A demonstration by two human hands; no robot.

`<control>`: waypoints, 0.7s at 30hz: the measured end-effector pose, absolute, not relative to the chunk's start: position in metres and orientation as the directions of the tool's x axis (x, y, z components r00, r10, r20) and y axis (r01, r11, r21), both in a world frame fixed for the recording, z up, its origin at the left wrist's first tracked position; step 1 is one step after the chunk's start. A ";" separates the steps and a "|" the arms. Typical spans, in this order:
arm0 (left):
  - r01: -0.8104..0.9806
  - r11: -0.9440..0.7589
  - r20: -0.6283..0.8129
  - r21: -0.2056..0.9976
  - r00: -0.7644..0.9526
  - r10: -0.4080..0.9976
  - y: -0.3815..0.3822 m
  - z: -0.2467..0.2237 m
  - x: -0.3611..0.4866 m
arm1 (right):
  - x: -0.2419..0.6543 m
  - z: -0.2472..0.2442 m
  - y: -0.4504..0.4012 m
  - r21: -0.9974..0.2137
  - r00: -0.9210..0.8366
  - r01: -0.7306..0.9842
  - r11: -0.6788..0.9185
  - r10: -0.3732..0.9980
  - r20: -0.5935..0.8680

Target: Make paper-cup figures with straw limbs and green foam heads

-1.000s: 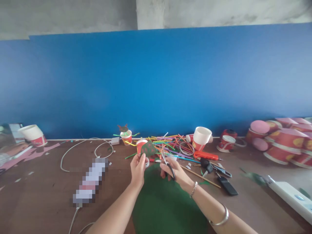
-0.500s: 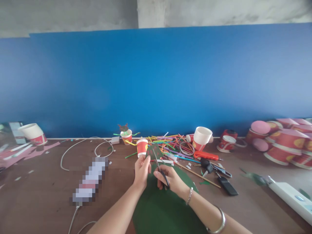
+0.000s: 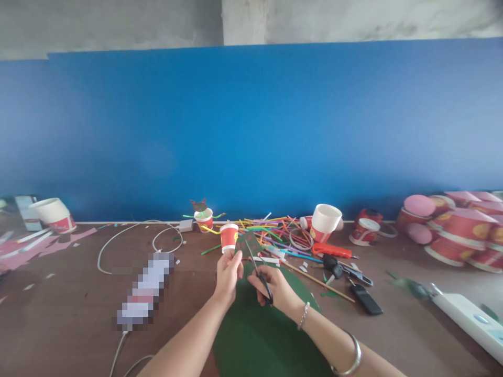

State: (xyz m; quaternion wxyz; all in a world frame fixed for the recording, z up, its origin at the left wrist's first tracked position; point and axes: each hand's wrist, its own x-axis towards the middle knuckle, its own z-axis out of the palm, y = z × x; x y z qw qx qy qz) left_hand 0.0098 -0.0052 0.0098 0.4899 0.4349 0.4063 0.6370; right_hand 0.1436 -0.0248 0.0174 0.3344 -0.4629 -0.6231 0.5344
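My left hand pinches the lower left edge of a small dark green paper piece with reddish marks drawn on it. In my right hand is a pair of scissors with dark handles, fingers wrapped round the loops. The blades point up and left, lying over the right part of the paper piece. Below both hands a large dark green sheet rests on the table. Just behind my left hand stands a red and white paper cup.
Colourful pipe cleaners lie heaped behind my hands. An orange-red tool and keys are on the right, near a white device. Stacked red cups stand far right. A pixelated phone-like object with a cable lies left.
Almost nothing differs. The scissors and my right hand have shifted very slightly against the paper piece, while my left hand keeps its hold.
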 end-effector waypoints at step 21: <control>-0.349 -0.014 0.050 0.937 0.094 0.994 -0.006 0.001 0.010 | 0.148 0.015 -0.019 -0.991 -0.311 0.128 -0.030 0.948 -0.069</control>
